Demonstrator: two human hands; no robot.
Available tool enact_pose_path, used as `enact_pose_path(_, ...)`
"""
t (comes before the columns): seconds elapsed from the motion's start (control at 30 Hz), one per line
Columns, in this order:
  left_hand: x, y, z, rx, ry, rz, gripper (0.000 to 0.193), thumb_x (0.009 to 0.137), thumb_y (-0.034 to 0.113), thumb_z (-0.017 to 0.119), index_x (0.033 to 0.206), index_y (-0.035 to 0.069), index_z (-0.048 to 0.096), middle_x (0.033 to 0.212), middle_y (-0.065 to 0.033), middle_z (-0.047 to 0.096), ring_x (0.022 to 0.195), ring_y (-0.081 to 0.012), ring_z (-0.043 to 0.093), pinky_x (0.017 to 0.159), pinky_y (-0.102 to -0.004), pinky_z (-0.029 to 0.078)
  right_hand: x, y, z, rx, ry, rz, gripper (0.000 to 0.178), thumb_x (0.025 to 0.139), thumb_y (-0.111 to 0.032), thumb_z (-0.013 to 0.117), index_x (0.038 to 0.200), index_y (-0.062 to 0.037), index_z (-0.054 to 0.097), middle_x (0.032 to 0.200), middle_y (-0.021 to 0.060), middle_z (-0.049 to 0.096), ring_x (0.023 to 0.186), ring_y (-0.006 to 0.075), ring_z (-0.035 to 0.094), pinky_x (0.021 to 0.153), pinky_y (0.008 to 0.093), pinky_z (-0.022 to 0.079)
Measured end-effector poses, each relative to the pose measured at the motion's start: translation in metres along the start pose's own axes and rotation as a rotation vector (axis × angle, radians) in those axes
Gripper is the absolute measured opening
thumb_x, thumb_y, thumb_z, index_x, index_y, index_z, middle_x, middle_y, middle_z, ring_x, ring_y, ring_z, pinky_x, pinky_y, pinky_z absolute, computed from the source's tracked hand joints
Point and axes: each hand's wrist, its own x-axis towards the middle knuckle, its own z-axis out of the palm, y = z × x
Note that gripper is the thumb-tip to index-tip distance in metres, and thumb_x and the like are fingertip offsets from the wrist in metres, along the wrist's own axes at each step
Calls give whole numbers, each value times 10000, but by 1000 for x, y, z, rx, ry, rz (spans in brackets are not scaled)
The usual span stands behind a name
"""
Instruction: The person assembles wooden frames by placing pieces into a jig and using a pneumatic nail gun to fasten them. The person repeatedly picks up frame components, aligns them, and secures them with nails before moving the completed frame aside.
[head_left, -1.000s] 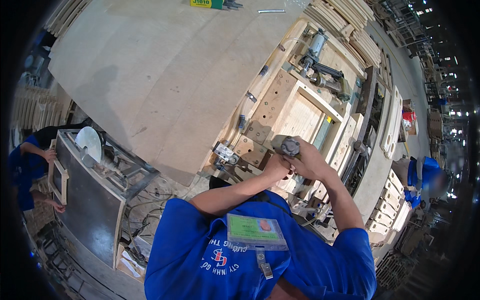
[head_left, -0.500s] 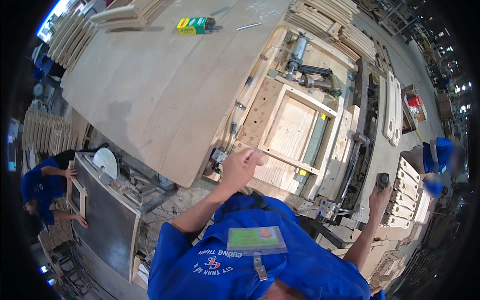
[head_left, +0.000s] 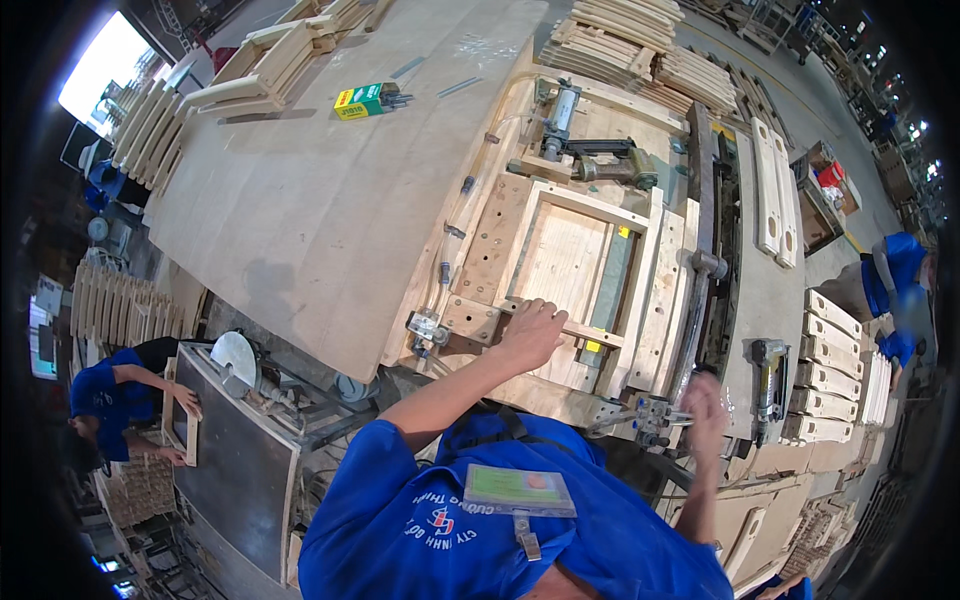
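A rectangular wooden frame (head_left: 648, 245) lies in a wooden clamping jig (head_left: 497, 235) on the bench before me. My left hand (head_left: 533, 335) is on the frame's near rail, its fingers curled over the wood. My right hand (head_left: 705, 405) is smeared by motion beside a metal pneumatic valve (head_left: 655, 418) at the jig's near right corner; its fingers cannot be made out. To the right of that hand, a nail gun (head_left: 770, 380) rests on the bench. Another nail gun (head_left: 620, 165) lies beyond the frame, next to an air cylinder (head_left: 561, 118).
A green and yellow box (head_left: 365, 101) of metal pieces sits on the wide board (head_left: 340, 200) at left. Stacked slats (head_left: 610, 45) stand behind the jig, more slotted slats (head_left: 825, 375) at right. At far left a co-worker (head_left: 110, 400) handles a small frame at a dark table (head_left: 240, 470).
My right hand has let go of the nail gun, which now lies on the bench, and moved left toward the valve. My left hand has come down onto the frame's near rail.
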Motion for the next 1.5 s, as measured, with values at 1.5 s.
enact_pose_path(1.5, 53, -17, 20, 82, -409, 219, 201, 781, 230, 765, 893, 69, 805, 951, -157, 786, 922, -364, 752, 781, -484, 599, -51, -141, 64, -320, -114, 7, 239, 1068, -226, 632, 972, -14, 686, 801, 17, 570, 669, 128, 477, 563, 279, 368)
